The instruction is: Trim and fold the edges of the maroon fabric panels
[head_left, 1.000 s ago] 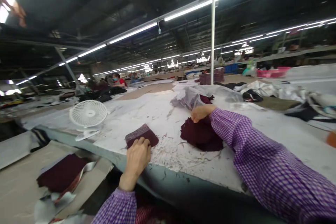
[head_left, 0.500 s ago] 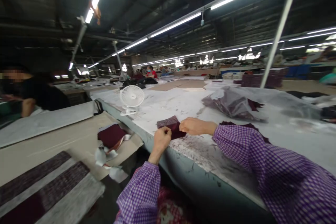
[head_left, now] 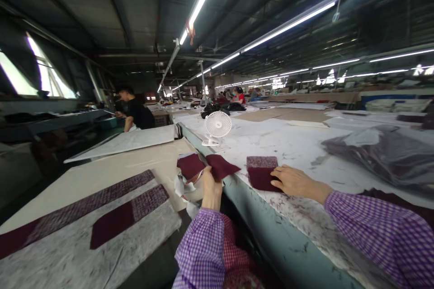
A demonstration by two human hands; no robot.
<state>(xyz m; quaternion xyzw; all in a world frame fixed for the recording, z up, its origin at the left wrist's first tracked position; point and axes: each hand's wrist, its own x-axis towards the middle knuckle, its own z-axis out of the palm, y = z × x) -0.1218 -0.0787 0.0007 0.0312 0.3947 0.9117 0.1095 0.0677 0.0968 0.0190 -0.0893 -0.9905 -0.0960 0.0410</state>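
Observation:
My left hand [head_left: 212, 189] is closed on a maroon fabric piece [head_left: 222, 167], holding it over the gap between the two tables. Just left of it lies another maroon piece [head_left: 190, 165] with white scraps [head_left: 181, 185] around it. My right hand [head_left: 294, 181] rests with its fingers apart on a small stack of knit fabric [head_left: 262, 178], maroon in front and speckled along the back edge. That stack lies near the edge of the white-covered table [head_left: 271, 140].
Speckled and maroon panels [head_left: 130, 210] lie on the left table [head_left: 135, 158]. A white fan [head_left: 217, 126] stands near the table edge. A clear plastic bag [head_left: 373, 149] and dark fabric [head_left: 400, 201] are at the right. A person in black [head_left: 137, 110] is farther left.
My left hand has moved left, away from the stack, with a maroon piece in it. My right hand has opened out onto the stack. The view has turned left.

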